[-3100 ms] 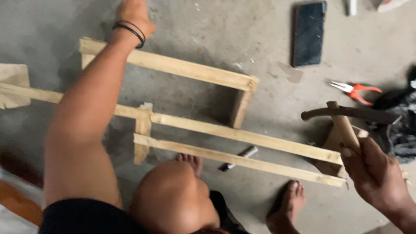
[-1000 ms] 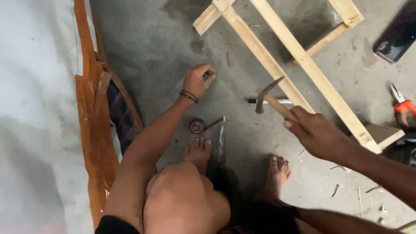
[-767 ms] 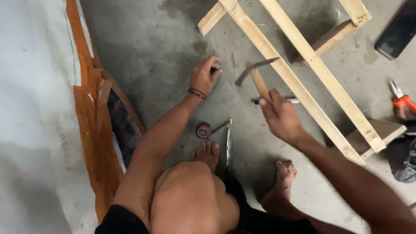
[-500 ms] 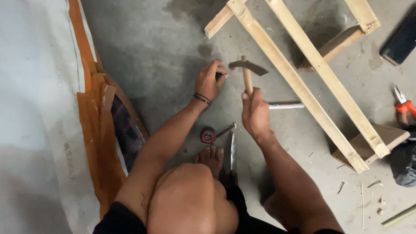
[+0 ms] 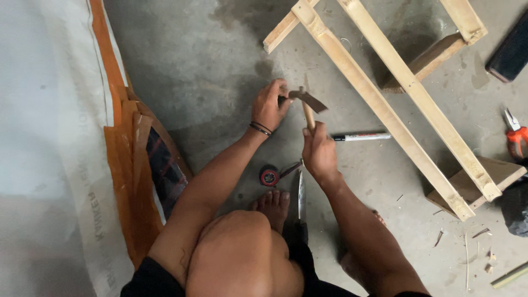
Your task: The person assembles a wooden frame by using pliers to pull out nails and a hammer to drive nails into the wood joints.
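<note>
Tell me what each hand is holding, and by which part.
The right hand grips the hammer by its wooden handle. The left hand pinches something small under the hammer head; too small to identify.

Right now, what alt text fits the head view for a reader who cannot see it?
A squatting person's right hand grips a wooden-handled hammer over a concrete floor, while the left hand pinches something small beside its head. Nearby lie a marker, a tape measure, a wooden frame and orange pliers.
</note>
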